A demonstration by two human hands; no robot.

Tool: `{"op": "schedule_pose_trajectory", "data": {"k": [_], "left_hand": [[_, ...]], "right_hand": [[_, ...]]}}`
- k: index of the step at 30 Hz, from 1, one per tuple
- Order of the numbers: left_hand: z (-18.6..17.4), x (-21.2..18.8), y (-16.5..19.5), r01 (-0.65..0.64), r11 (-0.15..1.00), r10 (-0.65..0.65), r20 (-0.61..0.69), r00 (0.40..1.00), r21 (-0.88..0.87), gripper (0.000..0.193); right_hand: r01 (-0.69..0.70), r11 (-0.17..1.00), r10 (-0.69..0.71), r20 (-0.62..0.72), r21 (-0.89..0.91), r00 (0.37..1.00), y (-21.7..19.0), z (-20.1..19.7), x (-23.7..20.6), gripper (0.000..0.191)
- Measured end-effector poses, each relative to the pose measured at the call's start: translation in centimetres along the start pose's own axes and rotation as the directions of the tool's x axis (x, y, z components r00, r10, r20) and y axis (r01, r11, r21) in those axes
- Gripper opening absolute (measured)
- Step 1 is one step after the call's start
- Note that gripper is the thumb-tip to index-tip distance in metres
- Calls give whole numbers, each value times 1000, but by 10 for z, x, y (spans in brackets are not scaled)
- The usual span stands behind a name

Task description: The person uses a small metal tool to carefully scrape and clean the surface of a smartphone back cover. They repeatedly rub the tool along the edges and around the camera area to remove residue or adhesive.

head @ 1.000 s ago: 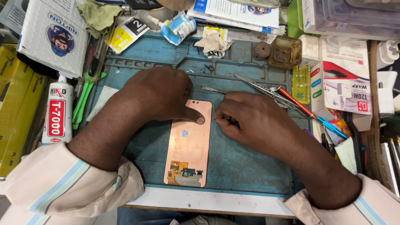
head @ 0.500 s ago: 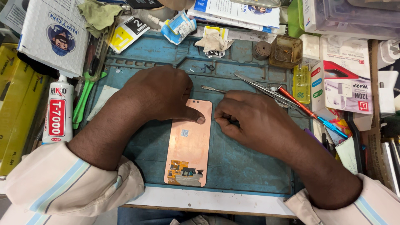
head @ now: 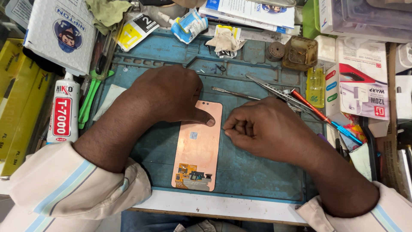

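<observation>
Phone screen panel (head: pixel 197 146) lies copper back upward at the middle of the blue work mat (head: pixel 257 172). Left hand (head: pixel 171 92) pins the panel's upper end, thumb flat on it, fingers curled and holding nothing. Right hand (head: pixel 262 129) rests just beside the panel's right edge, fingertips pinched narrow; whether they hold anything cannot be determined. Judged thin, light, stiff and fragile: grip by the long edges, clear of the circuit strip (head: pixel 193 177) at the lower end.

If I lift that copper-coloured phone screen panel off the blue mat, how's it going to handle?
The copper-coloured panel looks thin and flat, so probably light and slightly flexible. Exposed circuitry at its lower end suggests it's fragile. The left hand pins it, hinting it slides easily on the blue mat.
</observation>
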State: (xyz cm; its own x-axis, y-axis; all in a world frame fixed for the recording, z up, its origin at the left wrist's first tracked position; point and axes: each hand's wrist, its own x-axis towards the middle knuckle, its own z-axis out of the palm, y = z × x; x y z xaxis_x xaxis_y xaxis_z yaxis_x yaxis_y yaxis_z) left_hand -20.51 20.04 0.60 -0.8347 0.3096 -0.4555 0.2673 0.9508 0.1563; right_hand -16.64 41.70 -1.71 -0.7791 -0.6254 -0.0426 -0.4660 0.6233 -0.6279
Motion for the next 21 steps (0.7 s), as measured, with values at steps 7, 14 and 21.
{"op": "schedule_pose_trajectory", "data": {"k": [7, 14, 21], "left_hand": [[-1, -5, -3, -20, 999, 20, -21, 1000, 32, 60], [2, -4, -14, -146, 989, 148, -137, 979, 23, 47], [4, 1, -16, -151, 985, 149, -28, 988, -83, 54]], "right_hand": [[-146, 986, 143, 43, 79, 989, 0, 0, 2, 12], [-297, 925, 292, 57, 238, 955, 3, 5, 5, 15], [-314, 905, 317, 37, 289, 948, 7, 10, 6, 16]]}}
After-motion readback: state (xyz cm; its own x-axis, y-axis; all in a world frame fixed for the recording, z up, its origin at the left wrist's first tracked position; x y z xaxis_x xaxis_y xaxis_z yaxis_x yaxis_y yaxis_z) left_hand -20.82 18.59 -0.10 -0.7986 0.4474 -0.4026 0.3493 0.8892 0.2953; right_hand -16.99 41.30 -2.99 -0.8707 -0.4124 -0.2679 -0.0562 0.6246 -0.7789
